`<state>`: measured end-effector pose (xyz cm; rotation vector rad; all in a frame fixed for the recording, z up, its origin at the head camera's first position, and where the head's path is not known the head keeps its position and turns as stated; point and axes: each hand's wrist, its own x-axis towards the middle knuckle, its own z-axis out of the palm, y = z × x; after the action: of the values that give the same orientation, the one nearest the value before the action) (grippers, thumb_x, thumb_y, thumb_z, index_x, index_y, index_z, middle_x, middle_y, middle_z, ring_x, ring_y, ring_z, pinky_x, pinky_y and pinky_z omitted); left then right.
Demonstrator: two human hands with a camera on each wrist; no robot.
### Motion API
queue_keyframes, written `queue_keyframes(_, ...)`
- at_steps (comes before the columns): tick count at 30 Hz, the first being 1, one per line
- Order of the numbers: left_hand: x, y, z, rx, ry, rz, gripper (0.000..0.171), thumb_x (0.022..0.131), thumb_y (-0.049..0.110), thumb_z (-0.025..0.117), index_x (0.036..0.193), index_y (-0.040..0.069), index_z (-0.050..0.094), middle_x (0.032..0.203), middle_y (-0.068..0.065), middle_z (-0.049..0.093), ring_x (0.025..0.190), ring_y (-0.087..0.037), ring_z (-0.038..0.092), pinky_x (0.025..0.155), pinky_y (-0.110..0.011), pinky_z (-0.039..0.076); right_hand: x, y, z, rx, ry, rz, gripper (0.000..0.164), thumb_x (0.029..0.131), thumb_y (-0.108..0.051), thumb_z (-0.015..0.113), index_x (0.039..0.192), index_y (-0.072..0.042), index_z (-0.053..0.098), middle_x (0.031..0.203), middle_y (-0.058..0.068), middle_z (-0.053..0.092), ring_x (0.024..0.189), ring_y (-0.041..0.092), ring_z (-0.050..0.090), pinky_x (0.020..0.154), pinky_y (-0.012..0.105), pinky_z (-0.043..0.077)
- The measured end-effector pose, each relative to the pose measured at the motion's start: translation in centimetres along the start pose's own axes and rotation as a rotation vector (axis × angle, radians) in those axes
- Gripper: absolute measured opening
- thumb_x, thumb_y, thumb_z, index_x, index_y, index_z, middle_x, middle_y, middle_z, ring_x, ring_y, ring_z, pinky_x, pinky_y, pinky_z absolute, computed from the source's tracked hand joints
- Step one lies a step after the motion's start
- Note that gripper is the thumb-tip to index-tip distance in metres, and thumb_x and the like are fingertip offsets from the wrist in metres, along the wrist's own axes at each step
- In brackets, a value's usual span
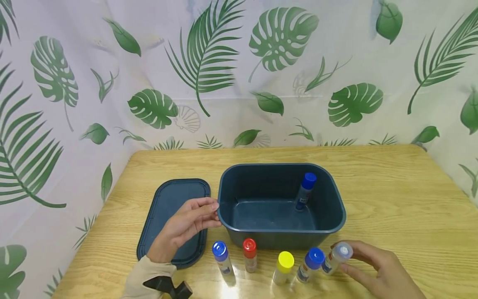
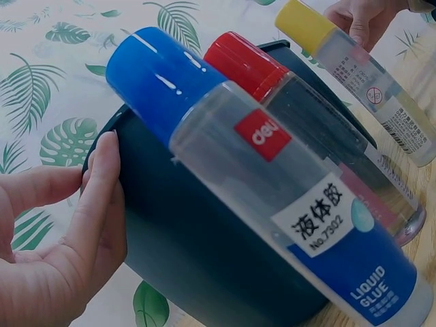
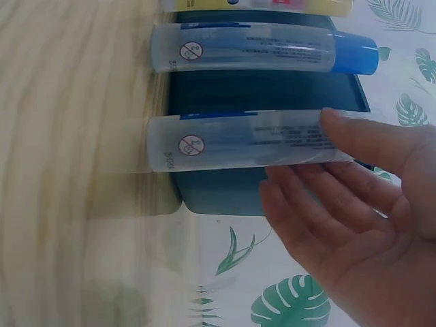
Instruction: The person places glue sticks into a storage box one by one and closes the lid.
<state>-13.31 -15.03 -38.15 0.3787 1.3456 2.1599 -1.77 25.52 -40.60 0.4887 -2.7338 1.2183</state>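
Dark teal plastic forms the bin (image 1: 328, 211) at the middle of the wooden table (image 1: 403, 187), and we place everything by it. Our left hand (image 1: 186, 226) rests straight fingers against the bin's left rim, holding nothing. Just beyond that hand lies the matching lid (image 1: 164, 203), flat beside the bin. Our right hand (image 1: 377, 270), in front of the bin's right corner, pinches the clear-capped glue bottle (image 1: 336, 257) near its top. That bottle ends a row of four others standing along the bin's front wall. Inside the bin, one blue-capped bottle (image 1: 305, 191) leans at the back right.
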Motion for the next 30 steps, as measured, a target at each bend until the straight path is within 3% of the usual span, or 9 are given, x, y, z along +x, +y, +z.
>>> queue_keyframes(3, 0.0, 0.0, 0.0, -0.005, -0.002, 0.000, 0.016, 0.100, -0.001, 0.047, 0.102, 0.003, 0.062, 0.086, -0.005, 0.065, 0.080, -0.014, 0.067, 0.079, -0.028, 0.058, -0.1, -0.1, 0.1, 0.004, 0.034, -0.042, 0.037, 0.080, 0.000, 0.075, 0.115, -0.011, 0.066, 0.106, -0.009, 0.069, 0.098, -0.003, 0.062, 0.074, 0.020, 0.056)
queue_keyframes(11, 0.0, 0.0, 0.0, -0.011, 0.006, -0.002, 0.017, 0.100, -0.001, 0.046, 0.102, 0.003, 0.062, 0.085, -0.005, 0.066, 0.080, -0.014, 0.067, 0.078, -0.028, 0.058, -0.1, -0.2, -0.1, 0.030, 0.063, -0.038, 0.036, 0.082, 0.003, 0.073, 0.116, -0.005, 0.065, 0.110, -0.010, 0.068, 0.100, -0.004, 0.061, 0.076, 0.016, 0.054)
queue_keyframes(18, 0.0, 0.1, 0.1, -0.010, 0.018, -0.005, 0.017, 0.100, -0.002, 0.046, 0.102, 0.003, 0.062, 0.085, -0.005, 0.065, 0.080, -0.014, 0.067, 0.078, -0.028, 0.058, 0.1, -0.6, -0.3, 0.068, 0.105, -0.113, 0.038, 0.078, 0.011, 0.073, 0.113, -0.002, 0.066, 0.109, -0.012, 0.068, 0.100, -0.005, 0.061, 0.077, 0.012, 0.052)
queue_keyframes(30, -0.1, 0.2, 0.3, -0.001, 0.024, -0.010, 0.017, 0.099, -0.002, 0.045, 0.101, 0.003, 0.062, 0.085, -0.005, 0.065, 0.080, -0.014, 0.067, 0.079, -0.028, 0.058, 0.0, -1.1, -0.9, 0.052, 0.132, -0.106, 0.041, 0.075, 0.012, 0.074, 0.113, -0.003, 0.067, 0.108, -0.014, 0.067, 0.098, -0.005, 0.061, 0.077, 0.011, 0.052)
